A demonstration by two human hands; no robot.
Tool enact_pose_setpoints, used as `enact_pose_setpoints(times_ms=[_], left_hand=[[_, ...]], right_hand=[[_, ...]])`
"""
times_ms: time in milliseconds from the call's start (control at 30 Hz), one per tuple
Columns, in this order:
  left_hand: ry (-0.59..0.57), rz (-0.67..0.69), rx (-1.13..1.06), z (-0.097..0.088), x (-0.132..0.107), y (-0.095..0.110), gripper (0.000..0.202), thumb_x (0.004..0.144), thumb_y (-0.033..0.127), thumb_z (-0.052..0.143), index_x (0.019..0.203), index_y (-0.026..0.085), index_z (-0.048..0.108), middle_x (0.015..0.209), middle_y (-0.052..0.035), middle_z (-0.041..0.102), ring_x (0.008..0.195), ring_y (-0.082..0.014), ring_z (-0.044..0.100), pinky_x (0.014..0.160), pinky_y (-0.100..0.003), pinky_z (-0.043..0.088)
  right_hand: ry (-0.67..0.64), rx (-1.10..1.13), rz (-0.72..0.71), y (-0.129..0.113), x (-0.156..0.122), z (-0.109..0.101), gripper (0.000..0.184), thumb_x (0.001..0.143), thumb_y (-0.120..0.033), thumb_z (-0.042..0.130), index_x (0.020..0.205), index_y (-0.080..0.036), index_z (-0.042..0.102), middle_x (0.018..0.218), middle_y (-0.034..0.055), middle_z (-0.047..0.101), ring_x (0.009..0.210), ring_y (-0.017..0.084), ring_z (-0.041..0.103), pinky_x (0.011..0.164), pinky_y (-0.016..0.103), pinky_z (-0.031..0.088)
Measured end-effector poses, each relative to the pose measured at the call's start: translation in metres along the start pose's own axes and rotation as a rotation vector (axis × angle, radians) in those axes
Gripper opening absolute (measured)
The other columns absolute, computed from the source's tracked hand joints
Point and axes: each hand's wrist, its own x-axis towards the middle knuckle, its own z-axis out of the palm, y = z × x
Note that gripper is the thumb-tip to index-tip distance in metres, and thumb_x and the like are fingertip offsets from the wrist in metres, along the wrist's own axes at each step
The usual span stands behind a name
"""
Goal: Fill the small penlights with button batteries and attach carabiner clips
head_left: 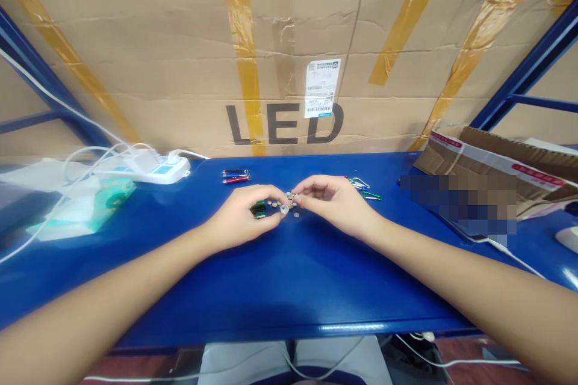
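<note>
Over the middle of the blue table [316, 289], my left hand [244, 210] pinches a small round silver button cell [284, 209] between thumb and forefinger. My right hand [336, 201] is close beside it, thumb and fingertips together at a tiny silvery piece too small to make out. Several loose button cells [274, 204] lie around and behind the fingertips. Green metal tubes [259, 209] show through the gap of my left hand, partly hidden by it. Behind my right hand lie metal carabiner clips [371, 195], one of them green, partly covered by the hand.
Small black, blue and red tubes [236, 177] lie beyond my left hand. A white power strip [156, 169] with cables and a green-and-white packet [97, 207] are at left. An open cardboard box [490, 159] stands right. A large LED carton [180, 60] walls off the back.
</note>
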Motion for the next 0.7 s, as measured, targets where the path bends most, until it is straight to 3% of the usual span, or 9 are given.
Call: enact_pose_setpoints(times_ms=[267, 467, 700], left_hand=[[0.013, -0.016, -0.003, 0.002, 0.000, -0.001, 0.013, 0.086, 0.024, 0.070, 0.098, 0.020, 0.069, 0.097, -0.0013, 0.075, 0.089, -0.0135, 0.070, 0.086, -0.024, 0.056], [-0.004, -0.036, 0.005, 0.003, 0.000, -0.003, 0.013, 0.086, 0.024, 0.070, 0.097, 0.019, 0.069, 0.095, -0.0026, 0.075, 0.087, -0.0147, 0.070, 0.085, -0.026, 0.056], [-0.022, -0.036, 0.030, 0.003, 0.000, -0.003, 0.013, 0.085, 0.024, 0.071, 0.096, 0.018, 0.070, 0.093, -0.0027, 0.074, 0.086, -0.0148, 0.070, 0.083, -0.027, 0.056]], right_hand=[[0.035, 0.142, 0.128, -0.009, -0.003, 0.001, 0.028, 0.071, -0.035, 0.082, 0.091, -0.018, 0.076, 0.086, 0.0034, 0.075, 0.076, 0.014, 0.067, 0.073, 0.029, 0.053], [0.067, 0.110, 0.100, -0.010, -0.002, 0.003, 0.022, 0.075, -0.038, 0.079, 0.080, -0.017, 0.075, 0.073, 0.0002, 0.070, 0.067, 0.011, 0.062, 0.071, 0.027, 0.052], [0.072, 0.198, 0.149, -0.011, -0.003, 0.002, 0.025, 0.072, -0.034, 0.082, 0.088, -0.017, 0.075, 0.075, 0.0003, 0.072, 0.066, 0.010, 0.063, 0.069, 0.027, 0.054]])
